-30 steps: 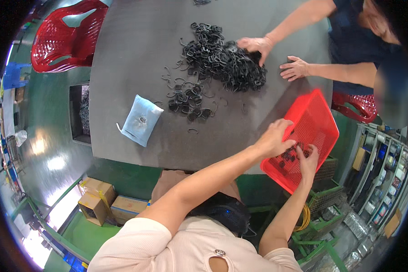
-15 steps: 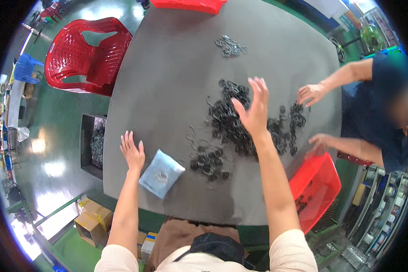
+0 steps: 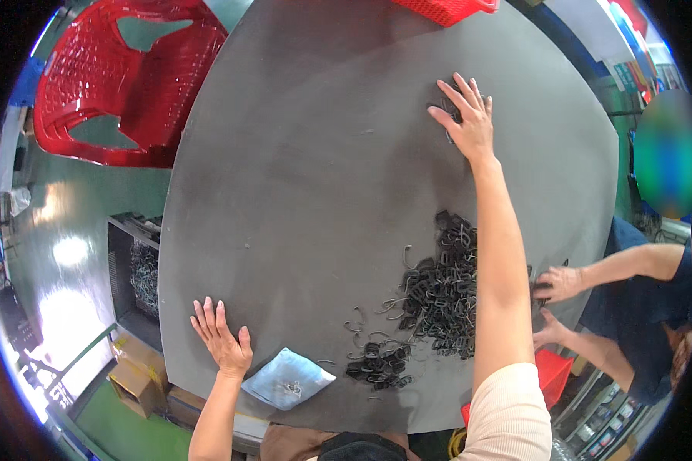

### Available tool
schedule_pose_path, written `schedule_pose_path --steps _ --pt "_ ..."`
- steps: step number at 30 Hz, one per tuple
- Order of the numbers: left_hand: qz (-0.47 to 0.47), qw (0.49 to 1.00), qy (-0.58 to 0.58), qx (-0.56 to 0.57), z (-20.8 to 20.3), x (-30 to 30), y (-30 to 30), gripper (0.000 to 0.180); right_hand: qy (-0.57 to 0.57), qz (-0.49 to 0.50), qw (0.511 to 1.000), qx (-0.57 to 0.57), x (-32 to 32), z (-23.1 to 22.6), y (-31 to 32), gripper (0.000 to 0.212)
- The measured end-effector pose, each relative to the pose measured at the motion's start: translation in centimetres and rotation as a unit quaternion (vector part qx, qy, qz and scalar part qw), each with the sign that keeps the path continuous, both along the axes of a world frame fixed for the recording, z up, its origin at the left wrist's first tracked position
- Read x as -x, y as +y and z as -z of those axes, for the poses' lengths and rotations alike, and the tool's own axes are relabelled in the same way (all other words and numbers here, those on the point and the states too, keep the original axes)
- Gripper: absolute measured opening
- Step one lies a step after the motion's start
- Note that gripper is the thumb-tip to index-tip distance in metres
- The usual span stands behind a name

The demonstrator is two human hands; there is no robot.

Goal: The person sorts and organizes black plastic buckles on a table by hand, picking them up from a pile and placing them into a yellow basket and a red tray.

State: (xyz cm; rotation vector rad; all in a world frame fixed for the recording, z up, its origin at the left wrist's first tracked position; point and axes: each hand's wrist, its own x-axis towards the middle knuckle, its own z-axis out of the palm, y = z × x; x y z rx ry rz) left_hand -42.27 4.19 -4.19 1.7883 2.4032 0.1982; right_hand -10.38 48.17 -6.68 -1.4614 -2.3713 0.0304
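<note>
My right hand [image 3: 473,123] reaches far across the grey table [image 3: 300,200]. Its fingers are spread over a small heap of metal hooks [image 3: 448,109], which it mostly covers. My left hand [image 3: 223,338] lies open with outstretched fingers near the table's left side, holding nothing. Beside it rests a light-blue fabric pad [image 3: 284,373] with a few small metal pieces on top. A large pile of black buckle-like pieces [image 3: 442,296] sits below my right forearm, partly hidden by it. A smaller black pile [image 3: 380,365] is nearer me, with loose wire hooks [image 3: 355,321] scattered around.
A co-worker's hands [image 3: 557,284] handle black pieces at the right edge. One red basket [image 3: 552,376] is at the near right, partly behind my sleeve; another red basket [image 3: 450,9] stands at the far edge. A red chair [image 3: 150,84] and a dark crate [image 3: 134,269] are on the left.
My right hand has moved from above the black pile to the far heap of hooks. The view has shifted too. The co-worker's lower hand has left the red basket for the black pieces.
</note>
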Motion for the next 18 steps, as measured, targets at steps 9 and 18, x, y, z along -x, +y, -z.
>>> schedule_pose_path --steps 9,18 --pt "-0.035 0.984 -0.175 -0.008 -1.9 0.5 -0.4 0.05 0.008 -0.221 0.974 0.057 9.5 -1.8 -9.4 0.047" --pt "-0.109 0.97 -0.212 -0.046 -3.4 -5.9 -8.8 0.041 -0.023 -0.453 0.883 0.124 25.5 -2.8 -25.5 0.043"
